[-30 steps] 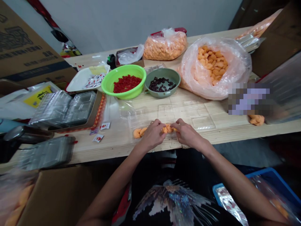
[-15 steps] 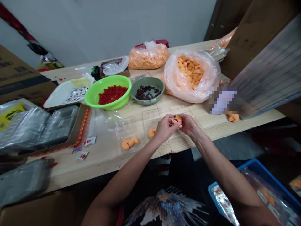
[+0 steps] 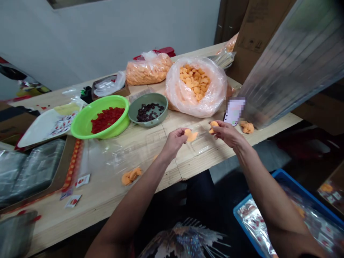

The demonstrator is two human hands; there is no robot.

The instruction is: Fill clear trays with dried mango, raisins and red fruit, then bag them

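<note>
My left hand [image 3: 173,144] pinches a flat orange piece [image 3: 191,135] with a pointed end. Apart from it, to the right, my right hand [image 3: 229,134] grips a smaller orange piece [image 3: 213,126] between thumb and fingers. Both hands hover over a clear plastic tray [image 3: 201,149] on the wooden table. Farther left, a small cluster of orange pieces [image 3: 131,176] lies in another clear tray; my left forearm partly covers a third. Whether the pieces are food or foam I cannot tell.
Behind the hands stand a green basin [image 3: 124,122] of red pieces, a grey-green bowl [image 3: 164,109] of dark pieces and an open bag [image 3: 172,87] of orange pieces. A phone [image 3: 234,111] and an orange cluster [image 3: 246,127] lie right. A blue crate [image 3: 281,174] sits below.
My hands were together around orange pieces and have moved apart, each keeping a piece. The camera view has turned to the right.
</note>
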